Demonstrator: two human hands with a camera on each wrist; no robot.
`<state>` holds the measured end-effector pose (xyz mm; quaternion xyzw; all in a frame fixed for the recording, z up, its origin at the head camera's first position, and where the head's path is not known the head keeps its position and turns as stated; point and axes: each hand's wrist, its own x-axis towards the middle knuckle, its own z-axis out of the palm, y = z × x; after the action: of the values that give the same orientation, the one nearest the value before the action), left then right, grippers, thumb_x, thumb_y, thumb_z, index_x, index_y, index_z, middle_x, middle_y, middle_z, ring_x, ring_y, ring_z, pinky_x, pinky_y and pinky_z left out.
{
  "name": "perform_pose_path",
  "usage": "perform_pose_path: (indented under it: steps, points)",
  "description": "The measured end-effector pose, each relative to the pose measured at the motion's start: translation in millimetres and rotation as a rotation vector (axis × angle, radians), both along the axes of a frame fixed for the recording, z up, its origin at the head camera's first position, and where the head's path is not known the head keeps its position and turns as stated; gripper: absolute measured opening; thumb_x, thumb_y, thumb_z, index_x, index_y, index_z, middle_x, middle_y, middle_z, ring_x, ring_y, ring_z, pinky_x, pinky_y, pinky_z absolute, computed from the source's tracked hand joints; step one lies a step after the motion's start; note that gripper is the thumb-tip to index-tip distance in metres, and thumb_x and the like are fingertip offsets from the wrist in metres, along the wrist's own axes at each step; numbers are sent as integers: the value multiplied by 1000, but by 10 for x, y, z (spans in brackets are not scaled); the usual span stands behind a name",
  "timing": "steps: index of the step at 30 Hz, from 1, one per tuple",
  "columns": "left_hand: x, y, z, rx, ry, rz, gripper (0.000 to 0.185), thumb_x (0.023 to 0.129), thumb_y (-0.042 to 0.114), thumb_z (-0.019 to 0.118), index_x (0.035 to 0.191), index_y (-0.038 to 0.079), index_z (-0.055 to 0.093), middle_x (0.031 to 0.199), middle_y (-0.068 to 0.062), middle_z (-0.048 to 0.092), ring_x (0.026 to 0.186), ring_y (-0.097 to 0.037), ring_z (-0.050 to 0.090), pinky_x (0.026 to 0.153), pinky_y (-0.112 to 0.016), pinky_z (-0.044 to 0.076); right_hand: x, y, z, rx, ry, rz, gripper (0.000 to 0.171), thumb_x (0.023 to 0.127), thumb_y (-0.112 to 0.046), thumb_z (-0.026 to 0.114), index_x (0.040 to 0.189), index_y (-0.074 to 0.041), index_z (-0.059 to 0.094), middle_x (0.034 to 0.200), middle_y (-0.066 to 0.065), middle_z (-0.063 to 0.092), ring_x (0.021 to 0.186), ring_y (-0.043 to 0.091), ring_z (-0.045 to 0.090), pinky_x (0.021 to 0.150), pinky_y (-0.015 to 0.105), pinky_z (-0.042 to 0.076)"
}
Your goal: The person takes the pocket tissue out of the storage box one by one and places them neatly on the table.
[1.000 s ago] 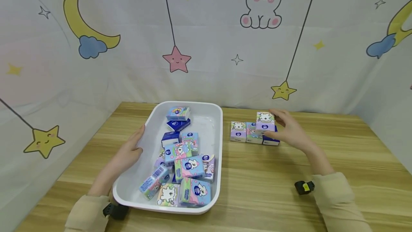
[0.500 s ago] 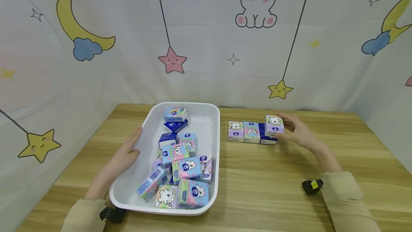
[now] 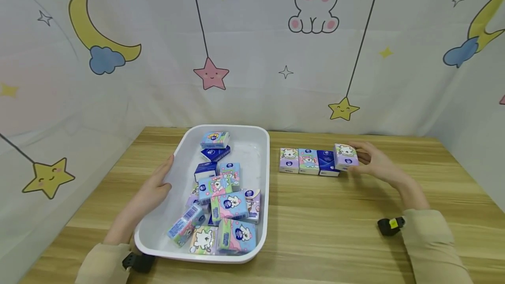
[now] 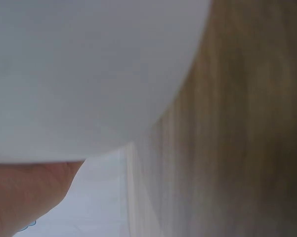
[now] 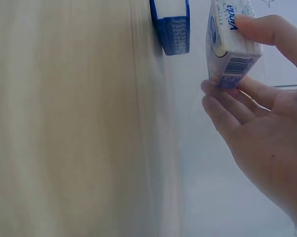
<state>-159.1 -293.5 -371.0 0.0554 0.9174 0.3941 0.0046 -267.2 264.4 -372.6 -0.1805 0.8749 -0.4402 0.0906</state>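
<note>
In the head view my right hand (image 3: pixel 376 163) pinches a lilac pocket tissue pack (image 3: pixel 346 157) printed with a white cartoon animal. The thumb presses one side and the fingers the other. In the right wrist view this tissue pack (image 5: pixel 232 44) is held off the table, a gap away from the dark blue pack (image 5: pixel 172 32). That blue pack ends a row with a lilac pack (image 3: pixel 289 160) and a light blue pack (image 3: pixel 308 161). My left hand (image 3: pixel 151 192) holds the left rim of a white tray (image 3: pixel 246 128), thumb over the edge, fingers along the outside.
Inside the tray lie several tissue packs in a loose heap, such as a pink and blue one (image 3: pixel 237 236) at the near end. The wooden table (image 3: pixel 315 227) meets a white printed curtain (image 3: pixel 252 104) at its back edge.
My right hand has carried the lilac tissue pack rightward, from over the dark blue pack to its right side. The blue pack's top now shows. My left hand stays on the tray.
</note>
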Motion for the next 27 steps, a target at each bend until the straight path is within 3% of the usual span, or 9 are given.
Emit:
perform_pose_path:
  steps: [8,17,27]
  points:
    - [-3,-1,-6,-5,-5,2,76,86,-8,40,153,1,6,159,-28,4,144,-53,6,113,-69,14,-14,77,-31,2,-62,-5,84,82,-11,72,147,5,23,150,32,23,139,52,26,114,58,26]
    - [-12,-15,-9,3,-1,2,75,86,-8,39,153,0,7,158,-30,4,143,-53,5,113,-69,13,-51,79,-58,33,-50,0,83,81,-5,71,146,9,22,148,35,18,138,55,24,113,56,27]
    - [-4,-11,-8,-7,-24,11,75,87,-7,40,153,3,6,158,-30,5,142,-54,9,111,-69,19,-79,53,-97,30,-85,5,84,81,-4,70,147,8,19,151,36,12,139,58,18,114,63,23]
